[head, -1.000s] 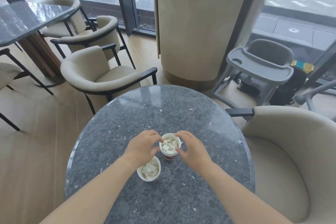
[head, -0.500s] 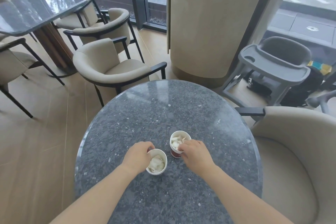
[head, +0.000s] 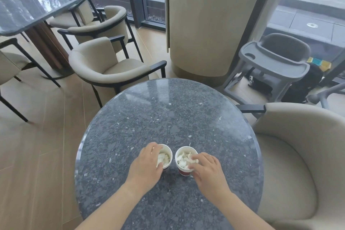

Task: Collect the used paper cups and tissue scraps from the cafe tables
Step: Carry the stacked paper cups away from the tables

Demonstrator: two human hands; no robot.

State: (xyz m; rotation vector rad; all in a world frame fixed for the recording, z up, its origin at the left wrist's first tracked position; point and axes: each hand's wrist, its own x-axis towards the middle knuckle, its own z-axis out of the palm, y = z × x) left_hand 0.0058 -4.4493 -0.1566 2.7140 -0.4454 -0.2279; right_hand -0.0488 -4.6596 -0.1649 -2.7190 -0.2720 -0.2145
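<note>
Two white paper cups with red bases stand side by side on the round dark stone table (head: 168,114), each stuffed with white tissue scraps. My left hand (head: 146,164) wraps the left cup (head: 166,156) from its left side, fingers over the rim. The right cup (head: 183,158) is held at its right rim by my right hand (head: 207,170). The cups stand upright, a narrow gap between them.
A beige armchair (head: 291,164) sits close at the table's right, another (head: 104,67) at the far left. A beige column (head: 211,20) and a grey high chair (head: 274,61) stand beyond. A second dark table (head: 28,11) is at far left. Tiny white specks dot the tabletop.
My left hand moved from the far cup to the near one. Both cups now stand level, side by side, and each hand grips one. The camera shifted left and closer.
</note>
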